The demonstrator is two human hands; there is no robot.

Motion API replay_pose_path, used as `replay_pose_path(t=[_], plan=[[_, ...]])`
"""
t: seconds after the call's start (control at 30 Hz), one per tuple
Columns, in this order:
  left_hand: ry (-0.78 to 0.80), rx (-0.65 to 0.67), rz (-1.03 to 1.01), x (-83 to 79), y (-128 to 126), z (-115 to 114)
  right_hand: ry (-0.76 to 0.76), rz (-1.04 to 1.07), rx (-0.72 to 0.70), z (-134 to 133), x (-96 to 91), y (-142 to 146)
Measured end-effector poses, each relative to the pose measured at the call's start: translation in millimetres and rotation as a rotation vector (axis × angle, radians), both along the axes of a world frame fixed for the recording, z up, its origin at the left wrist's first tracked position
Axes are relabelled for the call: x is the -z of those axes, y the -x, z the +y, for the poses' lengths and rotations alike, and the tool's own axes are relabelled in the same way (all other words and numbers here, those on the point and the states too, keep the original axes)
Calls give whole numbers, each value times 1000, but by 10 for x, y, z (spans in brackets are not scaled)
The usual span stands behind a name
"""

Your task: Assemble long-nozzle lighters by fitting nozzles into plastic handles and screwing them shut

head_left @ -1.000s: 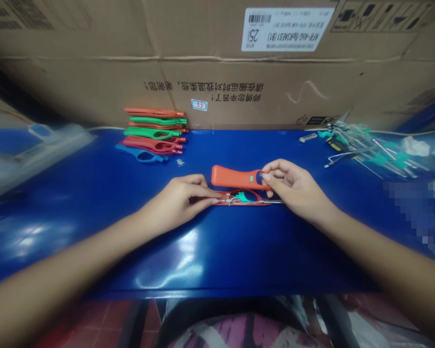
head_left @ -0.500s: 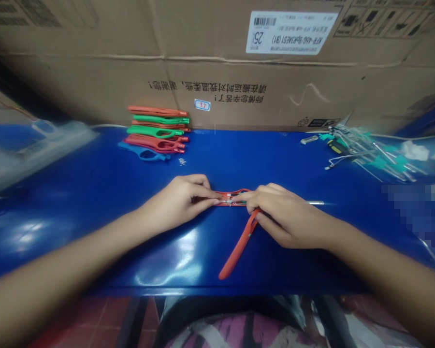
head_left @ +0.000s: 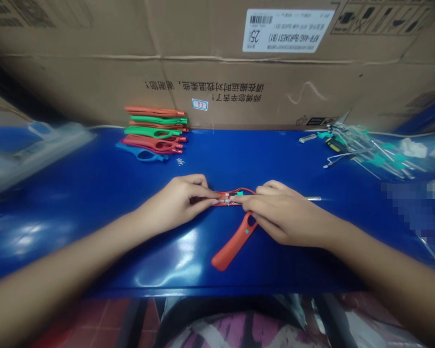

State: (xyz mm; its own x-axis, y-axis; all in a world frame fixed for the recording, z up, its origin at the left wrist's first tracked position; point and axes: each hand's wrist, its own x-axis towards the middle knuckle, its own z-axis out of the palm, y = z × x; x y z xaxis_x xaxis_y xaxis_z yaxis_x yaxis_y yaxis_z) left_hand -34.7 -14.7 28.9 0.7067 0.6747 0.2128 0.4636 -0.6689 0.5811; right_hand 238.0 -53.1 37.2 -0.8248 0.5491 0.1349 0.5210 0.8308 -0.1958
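An orange-red half shell of a long-nosed lighter (head_left: 235, 190) lies across the middle of the blue table, with wires and a small green part inside. My left hand (head_left: 186, 200) is closed, thumb and fingertips pinching its left end. My right hand (head_left: 282, 212) reaches in from the other side, its index fingertip pressed on small parts inside the shell. Held beneath the right fingers, a second orange-red half shell (head_left: 232, 244) slants down to the left; its upper end is partly hidden. A thin metal tube (head_left: 313, 198) sticks out beyond my right hand.
Stacked red, green and blue shells (head_left: 154, 137) sit at the back left, near tiny metal pins (head_left: 180, 162). Metal tubes with green parts (head_left: 380, 150) are piled at the right. A cardboard box (head_left: 217, 58) walls off the back; a clear plastic container (head_left: 54, 150) stands left.
The lower half shell has turned in my right fingers, showing its broader face, and its free end has risen slightly. The right hand has shifted a little; the left stays pinched in place.
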Motion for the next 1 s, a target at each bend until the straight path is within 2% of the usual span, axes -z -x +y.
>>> replay_pose_path(t=[0.73,0.83,1.0], plan=[[-11,-4,8,-12,-7,-2,-26,32,41,9,-55,-75],[-41,1,0,-22,-3,-5,34,157,176,11,-51,-101],[-206,-101,-97,-66,9,-44,314,484,547,78,-18,-130]])
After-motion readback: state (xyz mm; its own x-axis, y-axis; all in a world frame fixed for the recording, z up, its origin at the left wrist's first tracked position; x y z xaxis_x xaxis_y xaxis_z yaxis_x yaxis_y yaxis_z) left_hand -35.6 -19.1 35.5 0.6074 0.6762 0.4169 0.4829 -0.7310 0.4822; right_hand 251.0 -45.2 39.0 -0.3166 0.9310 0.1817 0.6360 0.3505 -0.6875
